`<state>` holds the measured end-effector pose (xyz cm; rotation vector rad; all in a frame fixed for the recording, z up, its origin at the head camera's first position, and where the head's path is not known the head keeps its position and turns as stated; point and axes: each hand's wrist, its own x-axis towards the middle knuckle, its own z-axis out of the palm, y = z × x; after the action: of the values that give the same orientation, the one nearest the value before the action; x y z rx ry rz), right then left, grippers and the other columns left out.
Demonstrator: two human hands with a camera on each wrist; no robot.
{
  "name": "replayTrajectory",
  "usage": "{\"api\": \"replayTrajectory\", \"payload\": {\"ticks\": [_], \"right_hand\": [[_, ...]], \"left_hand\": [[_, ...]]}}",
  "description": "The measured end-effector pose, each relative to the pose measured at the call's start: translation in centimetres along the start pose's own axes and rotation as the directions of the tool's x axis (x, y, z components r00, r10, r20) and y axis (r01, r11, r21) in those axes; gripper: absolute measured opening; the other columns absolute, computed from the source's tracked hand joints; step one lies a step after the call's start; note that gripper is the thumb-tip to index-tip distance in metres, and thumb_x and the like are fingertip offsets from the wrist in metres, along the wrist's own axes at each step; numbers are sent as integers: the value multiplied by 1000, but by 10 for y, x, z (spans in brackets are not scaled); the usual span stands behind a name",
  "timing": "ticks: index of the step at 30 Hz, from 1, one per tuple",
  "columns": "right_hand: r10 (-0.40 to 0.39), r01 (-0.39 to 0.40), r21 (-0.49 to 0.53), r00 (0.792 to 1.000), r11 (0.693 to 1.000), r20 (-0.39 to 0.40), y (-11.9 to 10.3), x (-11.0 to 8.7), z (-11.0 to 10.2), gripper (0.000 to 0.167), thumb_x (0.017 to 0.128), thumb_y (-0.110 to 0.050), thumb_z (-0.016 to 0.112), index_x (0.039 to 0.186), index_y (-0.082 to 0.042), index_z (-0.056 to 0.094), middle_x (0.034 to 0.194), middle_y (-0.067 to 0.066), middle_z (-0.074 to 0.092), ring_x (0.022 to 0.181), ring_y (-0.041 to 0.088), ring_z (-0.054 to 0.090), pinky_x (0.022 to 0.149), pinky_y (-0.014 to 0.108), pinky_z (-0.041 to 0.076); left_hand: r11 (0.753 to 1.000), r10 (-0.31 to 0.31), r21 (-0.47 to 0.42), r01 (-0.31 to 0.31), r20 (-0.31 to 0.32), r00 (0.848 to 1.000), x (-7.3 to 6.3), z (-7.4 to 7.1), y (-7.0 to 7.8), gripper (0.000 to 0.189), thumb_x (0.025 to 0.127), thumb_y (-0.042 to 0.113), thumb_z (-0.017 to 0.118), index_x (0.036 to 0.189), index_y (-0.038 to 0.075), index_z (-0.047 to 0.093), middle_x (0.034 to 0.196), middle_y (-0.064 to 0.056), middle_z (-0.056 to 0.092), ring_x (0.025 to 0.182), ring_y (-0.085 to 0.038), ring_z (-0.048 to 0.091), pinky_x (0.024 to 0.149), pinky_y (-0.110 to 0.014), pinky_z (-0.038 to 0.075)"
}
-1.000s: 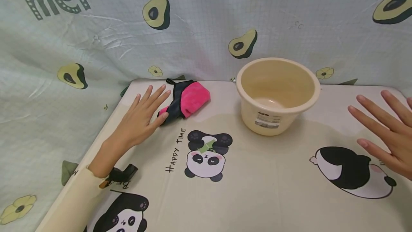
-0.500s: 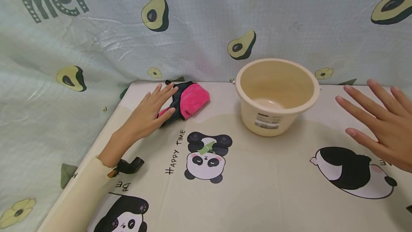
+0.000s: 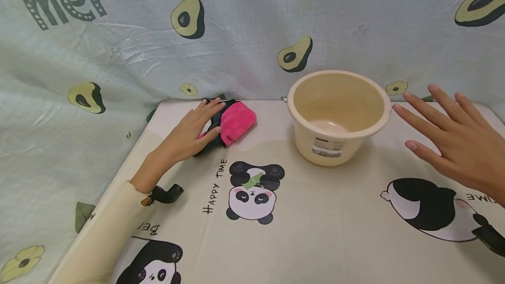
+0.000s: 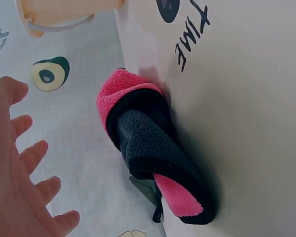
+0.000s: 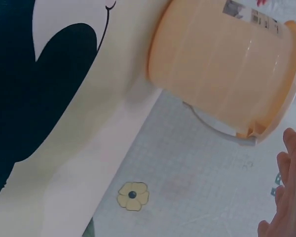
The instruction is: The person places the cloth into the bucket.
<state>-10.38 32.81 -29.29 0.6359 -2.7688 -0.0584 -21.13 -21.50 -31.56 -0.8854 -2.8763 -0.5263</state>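
Note:
A crumpled pink and dark grey cloth (image 3: 238,122) with a black edging and a small loop lies at the back left of the table. Over its left part my left hand (image 3: 188,136) hovers with fingers spread; the left wrist view shows a gap between that hand (image 4: 19,173) and the cloth (image 4: 143,133). A cream plastic bucket (image 3: 321,146) with a label stands upright at the back, right of the middle. To its right, my right hand (image 3: 453,137) is held in the air, fingers spread, fingertips close to the rim. Neither hand holds anything.
The table (image 3: 307,227) wears a cream cover printed with pandas and lettering. Right behind the bucket and cloth hangs a pale curtain (image 3: 244,25) with avocado prints, which also runs along the left side. The bucket's handle (image 5: 214,129) hangs down at its back.
My left hand has moved right and a little forward, over the cloth. My right hand has moved left toward the bucket. Bucket and cloth have stayed put.

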Motion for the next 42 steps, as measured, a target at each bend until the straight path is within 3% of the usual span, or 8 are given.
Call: {"api": "replayTrajectory", "payload": {"ticks": [10, 18, 24, 26, 29, 33, 35, 42], "right_hand": [[-52, 57, 182, 998, 982, -30, 5, 20, 3, 64, 107, -40, 46, 164, -29, 18, 171, 1, 12, 158, 29, 3, 126, 43, -4], [86, -146, 442, 985, 885, 153, 9, 41, 4, 63, 109, -30, 47, 162, -41, 16, 170, -2, 14, 154, 38, 17, 117, 71, 13], [77, -147, 541, 986, 828, 150, 17, 57, 7, 59, 110, -28, 43, 162, -39, 18, 169, 6, 19, 155, 38, 15, 120, 67, 9], [83, -156, 547, 984, 823, 156, 19, 61, 8, 58, 110, -29, 43, 162, -39, 20, 167, 8, 24, 149, 40, 30, 116, 69, 21], [94, -181, 557, 979, 811, 180, 22, 67, 10, 55, 110, -31, 44, 161, -40, 24, 166, 3, 27, 148, 35, 34, 117, 50, 36], [65, -172, 639, 980, 750, 188, 24, 74, 14, 53, 109, -27, 47, 160, -31, 34, 169, -1, 21, 155, 27, 14, 122, 53, 24], [45, -155, 689, 984, 708, 174, 23, 76, 17, 53, 107, -22, 50, 159, -25, 38, 170, -2, 15, 156, 30, 8, 112, 77, 13], [-41, -55, 776, 994, 628, 104, 23, 79, 27, 57, 104, -9, 52, 159, -19, 38, 170, -6, 10, 156, 17, 2, 116, 70, 10]], "left_hand": [[998, 38, -50, -35, 75, 996, 17, 0, -6, 66, 103, 32, 59, 161, 19, 31, 168, -5, 24, 156, -35, 13, 123, -59, 11], [992, 87, -96, -76, 125, 988, 27, 5, -10, 65, 103, 30, 58, 160, 14, 31, 167, -8, 25, 156, -31, 15, 125, -53, 14], [989, 94, -127, -71, 186, 978, 33, 11, -16, 71, 101, 23, 64, 161, 11, 28, 167, -10, 24, 155, -33, 17, 124, -53, 17], [985, 111, -153, -78, 215, 970, 36, 12, -18, 72, 100, 20, 66, 161, 10, 29, 167, -12, 23, 155, -32, 19, 124, -52, 19], [976, 146, -192, -101, 233, 962, 43, 15, -26, 71, 97, 15, 71, 158, 9, 36, 167, -14, 24, 153, -32, 23, 122, -52, 24], [966, 180, -229, -124, 247, 952, 52, 21, -38, 62, 93, 13, 75, 150, 8, 51, 164, -15, 29, 152, -34, 25, 120, -53, 27], [962, 190, -243, -124, 267, 945, 55, 25, -44, 58, 92, 14, 76, 146, 8, 55, 164, -15, 31, 152, -35, 25, 120, -53, 28], [957, 206, -263, -125, 310, 928, 64, 33, -52, 61, 91, 19, 78, 147, 10, 54, 158, -17, 39, 148, -36, 32, 119, -54, 29]]}}
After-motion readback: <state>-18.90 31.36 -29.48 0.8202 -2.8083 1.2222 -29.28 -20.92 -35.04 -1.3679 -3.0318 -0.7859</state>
